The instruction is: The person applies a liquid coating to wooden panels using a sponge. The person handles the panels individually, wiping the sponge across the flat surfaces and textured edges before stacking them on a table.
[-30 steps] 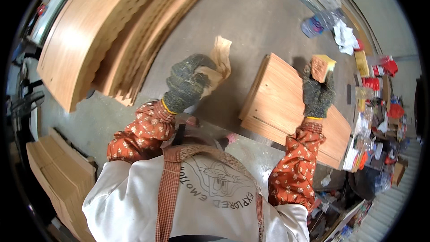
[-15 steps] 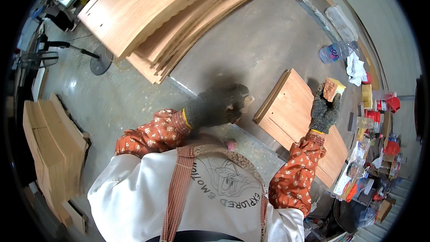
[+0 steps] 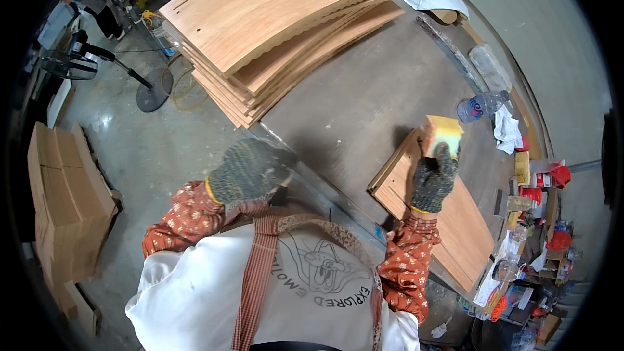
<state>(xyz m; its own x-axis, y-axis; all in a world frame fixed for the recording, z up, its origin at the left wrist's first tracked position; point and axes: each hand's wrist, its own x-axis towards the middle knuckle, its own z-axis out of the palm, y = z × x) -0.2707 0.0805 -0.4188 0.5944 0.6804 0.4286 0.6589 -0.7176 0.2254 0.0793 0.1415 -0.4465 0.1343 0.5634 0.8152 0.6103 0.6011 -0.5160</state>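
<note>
My right hand (image 3: 435,179), in a dark grey knit glove, grips a yellow-and-white sponge block (image 3: 443,131) with a brownish side. It is raised over a short stack of wooden panels (image 3: 448,214) on the right part of the table. My left hand (image 3: 250,170), gloved alike, is near the table's front edge, to the left of that stack. Motion smears its fingers, and whether they hold anything cannot be made out. A taller stack of wooden panels (image 3: 292,10) with wavy edges stands at the far left of the table.
A plastic bottle (image 3: 482,106) lies beside a crumpled white cloth (image 3: 507,130) near the wall. Tools and small packages crowd the right end of the table (image 3: 338,97). On the floor at left are a fan (image 3: 68,65) and folded cardboard (image 3: 75,201). Another person (image 3: 97,6) stands far left.
My left hand has drawn back to the left, away from the short stack. My right hand, with the sponge block, has moved left over the panels. The whole view has shifted slightly.
</note>
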